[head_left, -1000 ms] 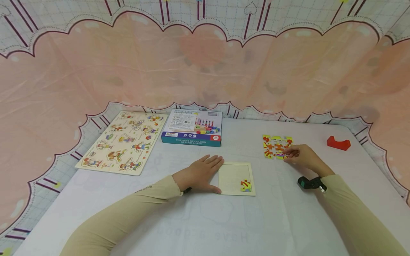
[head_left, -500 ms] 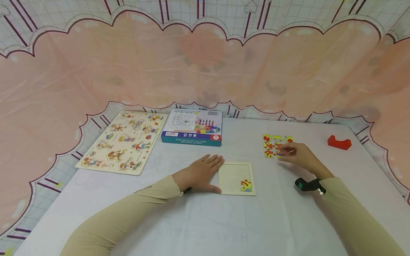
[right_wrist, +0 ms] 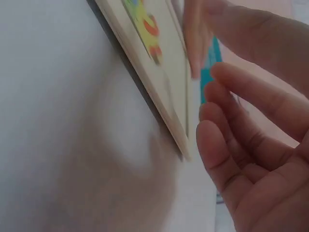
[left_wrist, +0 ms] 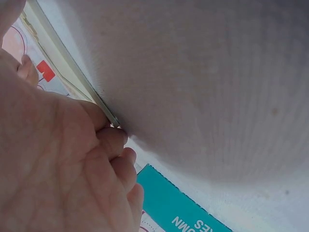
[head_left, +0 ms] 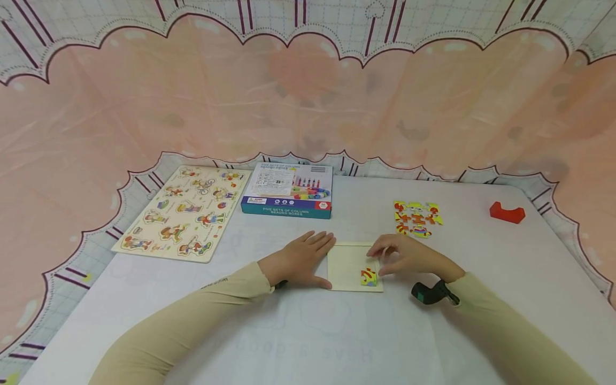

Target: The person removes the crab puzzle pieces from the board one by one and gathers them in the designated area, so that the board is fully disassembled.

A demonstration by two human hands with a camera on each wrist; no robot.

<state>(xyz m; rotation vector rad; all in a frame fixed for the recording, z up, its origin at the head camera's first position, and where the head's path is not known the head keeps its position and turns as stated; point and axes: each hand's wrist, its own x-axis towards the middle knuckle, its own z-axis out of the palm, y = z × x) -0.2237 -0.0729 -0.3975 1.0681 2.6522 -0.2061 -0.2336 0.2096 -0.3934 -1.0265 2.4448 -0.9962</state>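
A shallow wooden puzzle tray lies on the table, with one yellow and red puzzle piece in its near right corner. My left hand rests with spread fingers against the tray's left edge. In the left wrist view, its fingers touch the tray's rim. Over the tray's right side hovers my right hand, thumb and fingers apart and loosely bent. No piece shows between those fingers in the right wrist view. Several loose puzzle pieces lie grouped beyond the right hand.
A picture board with cartoon children lies at the back left. Beside it is a teal-sided bead-set box. A red notched block sits at the far right. The white-covered table meets a patterned cloth backdrop.
My right hand has moved left and nearer, from the loose pieces to the tray, leaving the group uncovered. The left hand stays at the tray's edge.
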